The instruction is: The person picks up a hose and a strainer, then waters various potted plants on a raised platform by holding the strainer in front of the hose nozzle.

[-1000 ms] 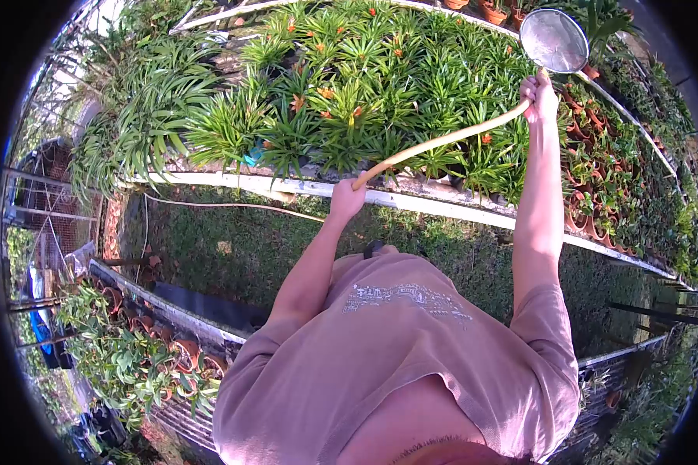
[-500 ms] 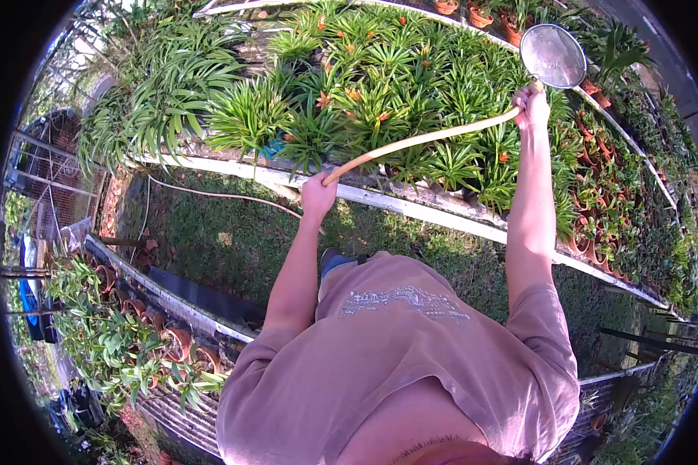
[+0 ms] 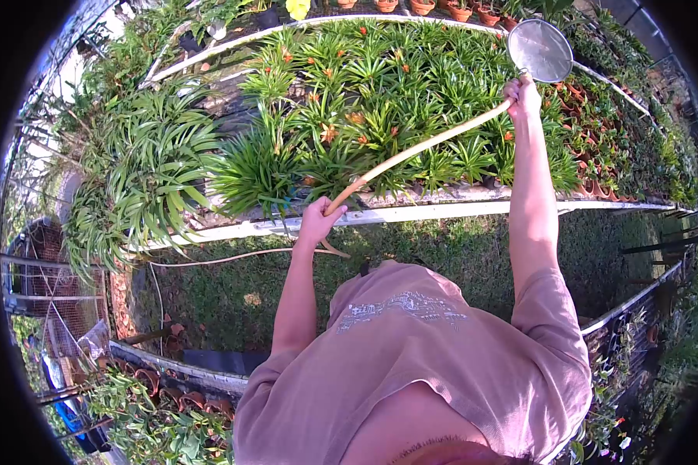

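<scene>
A yellow-tan garden hose [image 3: 423, 147] runs between my two hands and curves up to the right. My left hand [image 3: 318, 221] is closed round its lower part, near the front rail of the plant bench. At the far end my right hand [image 3: 524, 97] grips the hose just below a wide round watering rose [image 3: 540, 51] with a pale, flat face. The rose is held out over the back right of the bench, above leafy green plants [image 3: 380, 116] with orange flowers. No water stream can be made out.
A white rail [image 3: 411, 213] edges the bench in front of me. Terracotta pots [image 3: 423, 7] line the back, and more plants [image 3: 155, 418] stand behind me at left. A thin hose [image 3: 225, 260] trails at left above the grass [image 3: 233, 291].
The view has shifted, so more of the back pots show. My right hand and the rose sit slightly further left in view; my left hand is a little lower. Both grips stay the same.
</scene>
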Demonstrator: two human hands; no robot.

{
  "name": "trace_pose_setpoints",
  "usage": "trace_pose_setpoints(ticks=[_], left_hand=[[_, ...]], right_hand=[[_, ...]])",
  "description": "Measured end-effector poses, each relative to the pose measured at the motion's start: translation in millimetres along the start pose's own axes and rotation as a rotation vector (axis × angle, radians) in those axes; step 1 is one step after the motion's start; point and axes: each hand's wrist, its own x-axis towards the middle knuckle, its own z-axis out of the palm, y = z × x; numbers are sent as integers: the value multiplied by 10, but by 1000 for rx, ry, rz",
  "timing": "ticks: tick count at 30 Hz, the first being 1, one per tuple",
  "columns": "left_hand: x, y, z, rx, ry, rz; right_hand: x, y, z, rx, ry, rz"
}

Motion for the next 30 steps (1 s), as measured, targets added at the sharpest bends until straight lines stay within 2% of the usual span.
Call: trace_pose_setpoints(ticks=[3,4,6,8,12,13,16,17,19,22,23,24,26,27,30], left_hand=[[-78,-648,-129,54,189,-62],[-119,-925,-181,112,284,-105],[-158,-1362,-314,229,487,-204],[-335,-1044,-631,247,510,-329],[-731,-855,-1011,260,539,-482],[-861,-838,-1034,284,514,-612],[-1228,-1091,-962,173,571,-843],[-1328,-1209,-921,94,630,-920],[-1502,-1402,-859,-70,743,-1059],[-1673,-1475,-922,-342,909,-1003],[-1724,-1331,-952,-425,1010,-937],[-1747,-1190,-1001,-404,1084,-970],[-1767,-978,-969,-356,1367,-804],[-1798,-945,-981,-296,1491,-630],[-2040,-648,-1171,-342,1547,-402]], right_hand=[[125,-37,7,19,-3,25],[-123,-22,265,-5,61,0],[-109,175,390,-55,53,-23],[-89,458,495,-120,-3,-4],[27,1026,854,-108,-81,123],[95,1149,916,-98,-151,183],[-62,1539,1379,-208,-198,185],[-135,1676,1497,-246,-265,171],[-206,1977,1724,-286,-246,193],[-306,2304,1841,-185,-360,262],[-401,2362,1858,-169,-372,321],[-491,2407,1873,-155,-387,379],[-529,2462,1809,-73,-451,497],[-548,2455,1756,-81,-446,511],[-453,2556,1584,-145,-355,452]])
